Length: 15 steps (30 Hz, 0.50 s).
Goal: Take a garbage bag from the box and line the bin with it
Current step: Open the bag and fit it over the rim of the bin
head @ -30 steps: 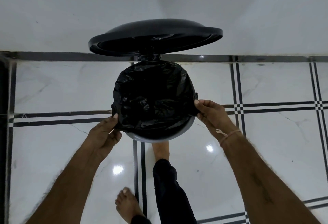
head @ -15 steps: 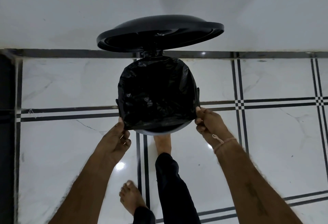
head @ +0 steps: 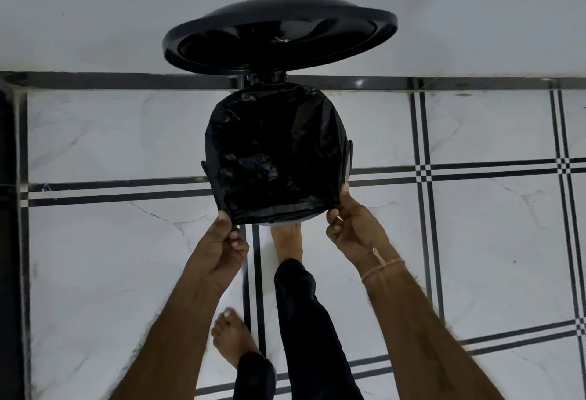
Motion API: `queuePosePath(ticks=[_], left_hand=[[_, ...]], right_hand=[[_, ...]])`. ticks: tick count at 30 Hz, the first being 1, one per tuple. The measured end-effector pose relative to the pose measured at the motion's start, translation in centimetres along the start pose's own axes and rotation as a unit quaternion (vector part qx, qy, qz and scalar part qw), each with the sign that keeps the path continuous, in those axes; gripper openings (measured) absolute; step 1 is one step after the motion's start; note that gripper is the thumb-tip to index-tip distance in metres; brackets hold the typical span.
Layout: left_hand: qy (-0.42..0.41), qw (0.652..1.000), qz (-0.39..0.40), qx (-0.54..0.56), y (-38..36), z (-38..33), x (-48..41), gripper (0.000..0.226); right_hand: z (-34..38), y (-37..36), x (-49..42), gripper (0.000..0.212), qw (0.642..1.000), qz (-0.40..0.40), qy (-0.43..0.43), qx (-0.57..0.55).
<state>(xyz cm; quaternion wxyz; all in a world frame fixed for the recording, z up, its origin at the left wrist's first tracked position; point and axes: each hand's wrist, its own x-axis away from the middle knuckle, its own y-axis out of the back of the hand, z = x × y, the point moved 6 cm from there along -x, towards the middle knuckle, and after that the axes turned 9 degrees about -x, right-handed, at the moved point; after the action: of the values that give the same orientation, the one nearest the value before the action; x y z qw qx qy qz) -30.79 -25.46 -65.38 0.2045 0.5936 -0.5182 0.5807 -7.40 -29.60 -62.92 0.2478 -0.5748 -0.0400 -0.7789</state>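
A black garbage bag (head: pixel 276 152) covers the mouth of a round pedal bin and is folded over its rim. Only a sliver of the bin's grey rim (head: pixel 348 161) shows at the right side. The bin's black lid (head: pixel 279 34) stands raised behind it. My left hand (head: pixel 223 241) pinches the bag's near left edge. My right hand (head: pixel 352 225) pinches the near right edge. Both hands hold the bag's hem stretched over the front of the rim. The box of bags is not in view.
The bin stands against a white wall (head: pixel 126 9) on a white marble floor (head: pixel 475 241) with dark stripes. One bare foot (head: pixel 287 241) sits under the bin's front, apparently on the pedal; the other foot (head: pixel 231 339) is behind it. A dark edge (head: pixel 9 209) runs along the left.
Both hands slid along the rim from its sides toward its near front, drawing the bag's edge down over the front. The grey rim that showed at the front is now almost covered.
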Motion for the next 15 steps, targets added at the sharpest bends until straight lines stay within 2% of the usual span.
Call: queuePosePath(ticks=[4, 7, 15], left_hand=[[0.006, 1.0, -0.021, 0.002, 0.1, 1.1, -0.2, 0.016], [-0.002, 1.0, -0.013, 0.003, 0.1, 1.5, -0.3, 0.006], [0.008, 1.0, -0.001, 0.022, 0.5, 2.7, -1.3, 0.005]], right_hand=[[-1.7, 0.4, 0.7, 0.017, 0.999, 0.021, 0.004, 0.024], [-3.2, 0.7, 0.9, 0.019, 0.999, 0.034, 0.002, 0.01], [-5.1, 0.7, -0.2, 0.031, 0.995, 0.028, 0.025, -0.094]])
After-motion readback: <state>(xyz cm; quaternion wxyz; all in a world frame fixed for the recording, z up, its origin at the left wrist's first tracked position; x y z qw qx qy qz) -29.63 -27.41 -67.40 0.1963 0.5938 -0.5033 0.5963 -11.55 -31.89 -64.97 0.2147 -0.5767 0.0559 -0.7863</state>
